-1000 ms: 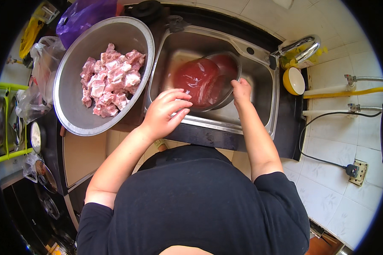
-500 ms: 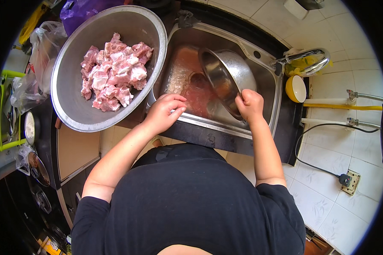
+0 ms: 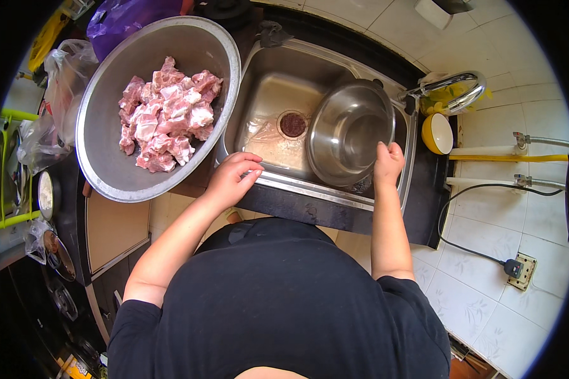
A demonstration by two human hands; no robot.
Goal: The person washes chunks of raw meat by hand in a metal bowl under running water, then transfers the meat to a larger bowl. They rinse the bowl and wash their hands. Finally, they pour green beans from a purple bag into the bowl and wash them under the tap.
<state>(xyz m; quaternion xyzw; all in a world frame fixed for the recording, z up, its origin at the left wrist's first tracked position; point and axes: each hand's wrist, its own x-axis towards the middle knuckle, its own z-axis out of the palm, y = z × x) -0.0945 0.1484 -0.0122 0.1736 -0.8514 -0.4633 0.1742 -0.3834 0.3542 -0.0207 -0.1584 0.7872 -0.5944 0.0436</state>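
Observation:
My right hand (image 3: 389, 165) grips the near right rim of a shiny metal basin (image 3: 351, 132), which tilts inside the right part of the sink (image 3: 269, 91). The basin's inside looks bare apart from a wet sheen. Over the sink's near left edge hovers my left hand (image 3: 232, 181), its fingers loosely spread and holding nothing. To the left stands a large grey metal bowl (image 3: 101, 142) with raw chunks of meat on the bone (image 3: 167, 117) heaped in it. The sink's drain (image 3: 292, 125) shows dark red, with a thin wet film around it.
A chrome faucet (image 3: 452, 88) rises at the sink's right rear, near a yellow bowl (image 3: 437, 134). Purple plastic bag (image 3: 123, 25) material lies behind the large bowl. A black cable (image 3: 471, 243) runs to a wall socket. Clear plastic bags (image 3: 66, 82) hang at far left.
The basin has swung from a steep tilt to a flatter one, moving right with my right hand. The reddish water in the sink has drained away. My left hand has shifted slightly left and nearer.

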